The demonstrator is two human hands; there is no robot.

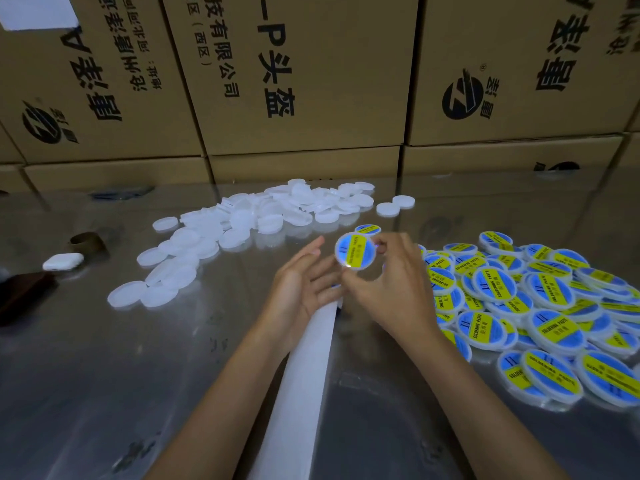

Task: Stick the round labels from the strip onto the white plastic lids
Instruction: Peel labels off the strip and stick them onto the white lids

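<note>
Holding item: right hand [384, 282] pinches one round white plastic lid w/ blue-and-yellow round label [355, 250] by its rim, thumb below, fingers at right edge — raised above the shiny metal tabletop [104, 358]. Left hand [304, 284] open, fingers spread, palm beside the lid, gripping nothing; it rests on the long white backing strip [298, 382], which runs toward the camera. Unlabelled white plastic lids [242, 220] — loose heap, far centre-left. Labelled lids [540, 306] — pile at right, near right hand. Brown cardboard boxes w/ black print [311, 81] stacked behind.
</note>
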